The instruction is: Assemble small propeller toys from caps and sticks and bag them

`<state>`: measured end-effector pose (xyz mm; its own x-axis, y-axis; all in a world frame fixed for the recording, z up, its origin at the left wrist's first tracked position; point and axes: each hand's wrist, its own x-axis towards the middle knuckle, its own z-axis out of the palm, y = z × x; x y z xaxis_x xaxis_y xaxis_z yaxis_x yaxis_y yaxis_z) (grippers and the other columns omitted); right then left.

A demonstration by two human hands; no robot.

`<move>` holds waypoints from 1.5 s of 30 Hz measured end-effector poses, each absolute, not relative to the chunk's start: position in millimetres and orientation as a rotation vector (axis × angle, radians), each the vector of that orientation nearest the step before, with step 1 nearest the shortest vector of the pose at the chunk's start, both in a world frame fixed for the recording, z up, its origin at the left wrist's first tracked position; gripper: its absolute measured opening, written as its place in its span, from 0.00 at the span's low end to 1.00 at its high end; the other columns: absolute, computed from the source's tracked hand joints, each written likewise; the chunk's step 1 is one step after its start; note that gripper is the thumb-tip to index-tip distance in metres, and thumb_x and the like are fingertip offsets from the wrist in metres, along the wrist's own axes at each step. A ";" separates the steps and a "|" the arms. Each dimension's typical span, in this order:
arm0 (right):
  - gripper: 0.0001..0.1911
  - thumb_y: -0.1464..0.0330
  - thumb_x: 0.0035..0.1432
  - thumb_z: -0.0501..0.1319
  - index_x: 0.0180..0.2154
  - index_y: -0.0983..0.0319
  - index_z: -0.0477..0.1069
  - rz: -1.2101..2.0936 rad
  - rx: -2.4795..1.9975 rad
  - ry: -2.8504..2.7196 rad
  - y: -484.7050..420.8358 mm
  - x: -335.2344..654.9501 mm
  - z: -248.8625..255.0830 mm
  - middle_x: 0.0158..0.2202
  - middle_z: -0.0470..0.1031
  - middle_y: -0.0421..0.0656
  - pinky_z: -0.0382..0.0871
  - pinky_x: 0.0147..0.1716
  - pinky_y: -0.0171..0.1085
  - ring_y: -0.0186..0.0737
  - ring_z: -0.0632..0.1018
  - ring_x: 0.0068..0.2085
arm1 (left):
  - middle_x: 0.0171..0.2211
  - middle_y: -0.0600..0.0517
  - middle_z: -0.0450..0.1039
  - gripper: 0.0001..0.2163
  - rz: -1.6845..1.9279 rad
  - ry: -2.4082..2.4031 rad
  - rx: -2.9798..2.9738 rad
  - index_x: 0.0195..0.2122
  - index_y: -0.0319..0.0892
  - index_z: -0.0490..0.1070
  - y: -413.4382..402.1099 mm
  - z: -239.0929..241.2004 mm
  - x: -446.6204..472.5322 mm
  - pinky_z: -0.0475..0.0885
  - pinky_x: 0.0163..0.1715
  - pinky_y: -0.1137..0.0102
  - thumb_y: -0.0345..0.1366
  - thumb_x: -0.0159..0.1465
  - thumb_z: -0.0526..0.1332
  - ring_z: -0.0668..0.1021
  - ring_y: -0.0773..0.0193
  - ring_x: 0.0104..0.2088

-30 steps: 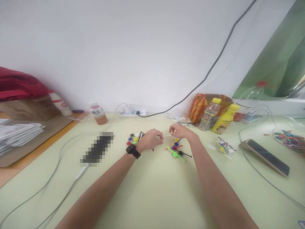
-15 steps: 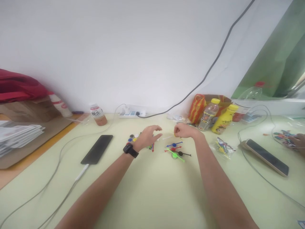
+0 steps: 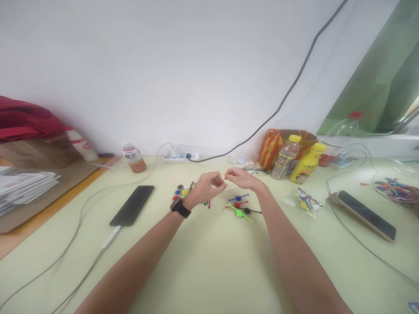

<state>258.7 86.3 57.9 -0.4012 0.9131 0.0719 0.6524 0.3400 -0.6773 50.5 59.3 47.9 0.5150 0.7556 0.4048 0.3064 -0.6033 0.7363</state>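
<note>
Two hands meet over the table (image 3: 209,266): we see the right hand (image 3: 241,178) pinching a thin yellow piece (image 3: 223,175) between them, the left hand (image 3: 207,187) curled close; whether its fingers grip, we cannot tell. A light fingertip hold could, we judge, let so slight a piece slip. Its long axis seems to run left to right; with its ends hidden, its pointing direction is unclear.
</note>
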 end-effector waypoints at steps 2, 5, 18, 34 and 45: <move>0.09 0.71 0.60 0.56 0.38 0.63 0.75 0.737 -1.431 -2.179 91.3 263.9 47.8 0.37 0.77 0.42 0.65 0.37 0.33 0.37 0.74 0.37 | 0.34 0.50 0.80 0.07 0.873 0.875 2.279 0.32 0.42 0.74 59.5 44.8 49.1 0.77 0.41 0.68 0.39 0.63 0.66 0.82 0.62 0.36; 0.13 0.77 0.55 0.58 0.39 0.63 0.77 0.655 -1.518 -2.214 97.8 271.4 31.9 0.38 0.78 0.43 0.65 0.38 0.34 0.37 0.74 0.38 | 0.38 0.50 0.81 0.05 0.687 0.891 2.462 0.38 0.45 0.79 59.6 39.7 47.0 0.75 0.45 0.65 0.38 0.62 0.67 0.81 0.57 0.41; 0.11 0.75 0.50 0.68 0.37 0.61 0.80 0.694 -1.585 -2.332 98.6 277.3 25.7 0.38 0.81 0.42 0.69 0.36 0.31 0.37 0.78 0.36 | 0.43 0.47 0.78 0.09 0.514 1.169 2.753 0.42 0.44 0.78 61.4 41.1 38.8 0.71 0.41 0.64 0.41 0.64 0.66 0.78 0.53 0.44; 0.10 0.75 0.47 0.66 0.33 0.59 0.81 0.818 -1.627 -2.405 82.8 283.4 63.1 0.35 0.83 0.40 0.66 0.31 0.32 0.38 0.79 0.35 | 0.40 0.45 0.75 0.10 0.496 1.304 2.749 0.41 0.41 0.75 65.8 25.0 56.3 0.70 0.41 0.63 0.39 0.72 0.57 0.79 0.52 0.42; 0.05 0.70 0.48 0.68 0.32 0.60 0.79 0.999 -1.618 -2.459 76.1 282.6 76.8 0.33 0.82 0.42 0.65 0.29 0.35 0.41 0.78 0.34 | 0.39 0.49 0.80 0.08 0.743 1.165 2.595 0.41 0.44 0.77 68.5 63.1 36.9 0.74 0.40 0.63 0.39 0.70 0.59 0.80 0.57 0.38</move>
